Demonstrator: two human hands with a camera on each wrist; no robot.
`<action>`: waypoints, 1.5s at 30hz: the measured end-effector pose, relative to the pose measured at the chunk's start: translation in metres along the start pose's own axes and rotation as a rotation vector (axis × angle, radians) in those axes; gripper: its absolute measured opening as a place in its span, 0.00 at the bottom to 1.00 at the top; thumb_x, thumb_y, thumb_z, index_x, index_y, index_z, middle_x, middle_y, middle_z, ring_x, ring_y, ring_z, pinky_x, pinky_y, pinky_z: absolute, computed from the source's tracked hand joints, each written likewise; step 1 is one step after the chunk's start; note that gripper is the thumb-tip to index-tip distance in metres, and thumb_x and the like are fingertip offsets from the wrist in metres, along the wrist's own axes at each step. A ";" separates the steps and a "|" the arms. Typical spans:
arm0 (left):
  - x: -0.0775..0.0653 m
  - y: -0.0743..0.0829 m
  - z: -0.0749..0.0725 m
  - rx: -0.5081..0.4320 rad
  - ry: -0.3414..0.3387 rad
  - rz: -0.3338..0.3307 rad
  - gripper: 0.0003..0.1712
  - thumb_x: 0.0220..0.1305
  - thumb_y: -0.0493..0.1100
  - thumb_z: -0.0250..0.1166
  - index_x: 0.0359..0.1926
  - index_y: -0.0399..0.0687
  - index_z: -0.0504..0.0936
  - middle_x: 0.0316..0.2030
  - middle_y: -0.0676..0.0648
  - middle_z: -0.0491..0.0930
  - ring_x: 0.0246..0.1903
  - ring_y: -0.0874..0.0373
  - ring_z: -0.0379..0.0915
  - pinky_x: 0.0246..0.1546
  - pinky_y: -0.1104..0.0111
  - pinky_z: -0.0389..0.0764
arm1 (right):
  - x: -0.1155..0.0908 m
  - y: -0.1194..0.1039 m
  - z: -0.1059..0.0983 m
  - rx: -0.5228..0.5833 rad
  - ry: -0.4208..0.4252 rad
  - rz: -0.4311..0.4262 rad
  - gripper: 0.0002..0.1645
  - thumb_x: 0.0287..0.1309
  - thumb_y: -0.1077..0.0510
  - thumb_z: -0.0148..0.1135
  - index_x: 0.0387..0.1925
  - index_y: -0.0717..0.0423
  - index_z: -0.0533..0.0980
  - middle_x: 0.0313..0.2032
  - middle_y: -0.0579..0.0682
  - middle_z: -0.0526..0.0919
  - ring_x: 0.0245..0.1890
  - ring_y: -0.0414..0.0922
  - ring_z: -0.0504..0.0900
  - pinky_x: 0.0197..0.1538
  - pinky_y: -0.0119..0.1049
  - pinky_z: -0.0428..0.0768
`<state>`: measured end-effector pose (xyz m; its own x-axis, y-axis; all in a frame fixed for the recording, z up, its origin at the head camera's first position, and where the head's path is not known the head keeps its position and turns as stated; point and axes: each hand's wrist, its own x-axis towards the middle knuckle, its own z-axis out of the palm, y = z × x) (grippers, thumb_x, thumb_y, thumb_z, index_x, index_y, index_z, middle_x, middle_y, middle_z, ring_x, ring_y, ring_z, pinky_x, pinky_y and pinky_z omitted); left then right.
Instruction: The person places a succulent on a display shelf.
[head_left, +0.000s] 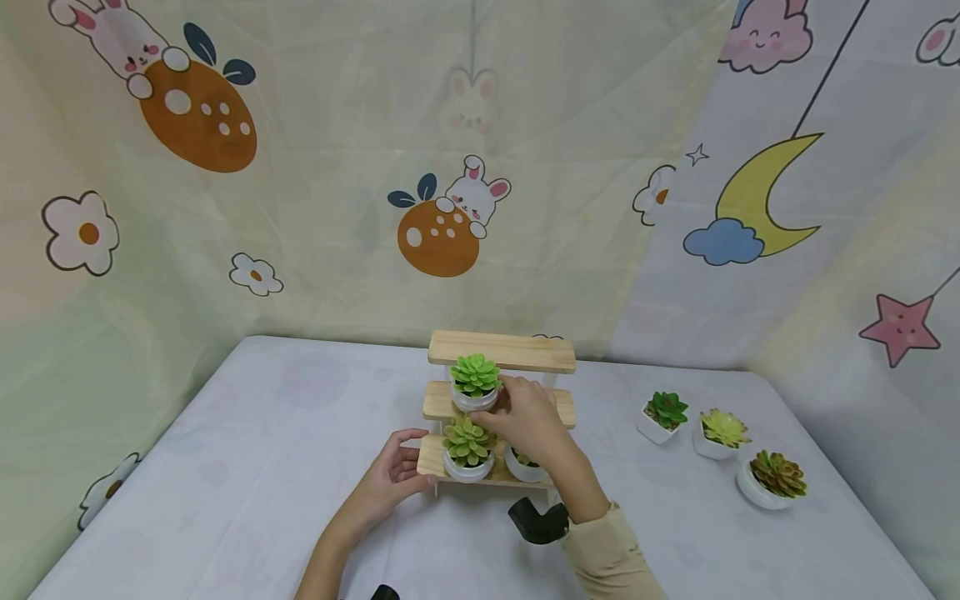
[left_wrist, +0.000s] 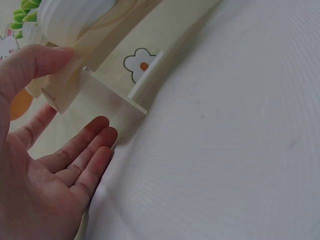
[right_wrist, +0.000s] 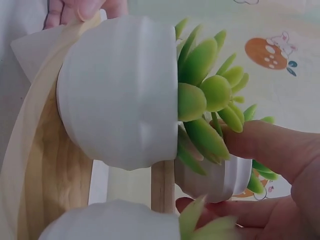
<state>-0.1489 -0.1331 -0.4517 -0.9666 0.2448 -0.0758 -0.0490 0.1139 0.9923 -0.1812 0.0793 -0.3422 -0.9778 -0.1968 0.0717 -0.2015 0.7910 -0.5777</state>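
A three-tier wooden plant stand (head_left: 501, 350) stands on the white-covered table. My right hand (head_left: 531, 417) holds a bright green potted succulent (head_left: 476, 377) at the middle tier. In the right wrist view, thumb and fingers are on opposite sides of its white pot (right_wrist: 215, 175). The bottom tier bears a yellow-green succulent (head_left: 468, 442) in a round white pot and, beside it, another potted succulent (head_left: 527, 468), partly hidden by my right hand. My left hand (head_left: 395, 471) pinches the left end of the bottom board (left_wrist: 60, 92) between thumb and index finger, its other fingers loosely extended.
To the right on the table stand a dark green succulent (head_left: 666, 410) and a pale yellow-green one (head_left: 723, 428) in angular white pots, plus a reddish-green one (head_left: 777, 477) in a round pot. A printed cloth backdrop (head_left: 337, 208) hangs behind the table.
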 end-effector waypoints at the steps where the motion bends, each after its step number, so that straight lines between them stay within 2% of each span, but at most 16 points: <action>1: 0.000 0.000 0.000 0.000 0.000 0.003 0.38 0.53 0.40 0.69 0.63 0.50 0.60 0.51 0.38 0.73 0.48 0.52 0.72 0.46 0.74 0.74 | 0.000 0.000 0.000 -0.003 -0.001 0.002 0.24 0.50 0.46 0.68 0.43 0.56 0.75 0.28 0.47 0.74 0.31 0.43 0.69 0.44 0.45 0.61; 5: 0.000 0.000 0.000 -0.001 -0.001 0.005 0.38 0.53 0.40 0.69 0.63 0.49 0.60 0.51 0.38 0.73 0.48 0.52 0.72 0.45 0.74 0.74 | -0.001 0.000 -0.002 0.012 0.007 -0.003 0.23 0.50 0.49 0.68 0.46 0.57 0.75 0.30 0.47 0.76 0.33 0.44 0.70 0.48 0.49 0.62; 9: 0.000 0.000 0.001 0.002 0.005 0.004 0.38 0.53 0.40 0.69 0.63 0.50 0.61 0.51 0.38 0.73 0.48 0.52 0.72 0.45 0.73 0.75 | -0.003 0.000 -0.002 0.034 0.020 -0.015 0.23 0.52 0.51 0.66 0.48 0.57 0.75 0.30 0.46 0.78 0.33 0.44 0.72 0.47 0.48 0.61; 16: 0.000 -0.001 0.000 0.001 0.009 0.002 0.38 0.53 0.40 0.69 0.63 0.49 0.61 0.50 0.38 0.73 0.48 0.53 0.72 0.45 0.74 0.74 | -0.003 -0.001 -0.001 0.042 0.030 0.000 0.29 0.52 0.48 0.66 0.53 0.58 0.73 0.30 0.45 0.79 0.32 0.43 0.72 0.49 0.49 0.61; 23: 0.000 0.000 0.000 -0.005 0.006 -0.006 0.39 0.53 0.40 0.69 0.63 0.49 0.60 0.51 0.38 0.73 0.48 0.53 0.72 0.45 0.73 0.74 | -0.001 -0.003 0.001 0.042 0.041 0.014 0.24 0.51 0.47 0.67 0.46 0.57 0.76 0.30 0.45 0.79 0.34 0.44 0.73 0.49 0.48 0.61; 25: 0.000 0.000 0.000 -0.008 0.007 -0.012 0.39 0.53 0.40 0.69 0.63 0.50 0.60 0.51 0.39 0.73 0.48 0.53 0.72 0.46 0.72 0.75 | -0.002 -0.003 0.000 0.048 0.042 0.022 0.27 0.51 0.46 0.67 0.48 0.58 0.75 0.31 0.46 0.80 0.35 0.45 0.73 0.52 0.49 0.61; 29: 0.000 0.000 0.000 -0.012 0.006 -0.021 0.39 0.53 0.41 0.69 0.63 0.51 0.60 0.52 0.39 0.72 0.48 0.53 0.72 0.46 0.70 0.75 | -0.006 -0.001 -0.004 0.074 0.050 0.047 0.35 0.52 0.43 0.66 0.57 0.59 0.71 0.37 0.48 0.80 0.36 0.45 0.74 0.44 0.41 0.71; 32: 0.000 0.000 0.000 -0.013 0.004 -0.020 0.38 0.53 0.42 0.69 0.63 0.52 0.60 0.52 0.39 0.72 0.48 0.53 0.72 0.46 0.70 0.75 | -0.011 0.002 -0.009 0.108 0.067 0.041 0.35 0.54 0.45 0.64 0.60 0.58 0.69 0.41 0.51 0.78 0.40 0.46 0.75 0.37 0.38 0.75; 37: 0.001 -0.002 0.000 -0.005 0.000 -0.013 0.38 0.54 0.43 0.69 0.63 0.51 0.60 0.51 0.38 0.73 0.48 0.53 0.73 0.46 0.69 0.75 | -0.021 0.012 -0.021 0.168 0.128 -0.011 0.30 0.57 0.49 0.62 0.59 0.55 0.69 0.47 0.53 0.78 0.51 0.50 0.74 0.50 0.49 0.74; 41: 0.001 -0.003 -0.001 0.001 -0.003 -0.014 0.39 0.53 0.44 0.69 0.63 0.51 0.60 0.51 0.39 0.73 0.48 0.53 0.73 0.46 0.69 0.75 | -0.029 0.025 -0.030 0.195 0.194 -0.052 0.27 0.57 0.50 0.62 0.57 0.54 0.71 0.50 0.52 0.77 0.53 0.50 0.73 0.53 0.51 0.72; 45: 0.001 -0.003 -0.001 -0.001 -0.002 -0.013 0.39 0.54 0.44 0.69 0.63 0.51 0.60 0.51 0.38 0.73 0.47 0.53 0.73 0.45 0.70 0.76 | -0.035 0.041 -0.038 0.190 0.269 -0.075 0.25 0.57 0.51 0.63 0.54 0.57 0.73 0.51 0.54 0.77 0.52 0.50 0.73 0.56 0.50 0.70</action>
<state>-0.1500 -0.1337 -0.4543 -0.9653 0.2455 -0.0887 -0.0616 0.1161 0.9913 -0.1577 0.1408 -0.3371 -0.9459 -0.0702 0.3169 -0.2837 0.6531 -0.7021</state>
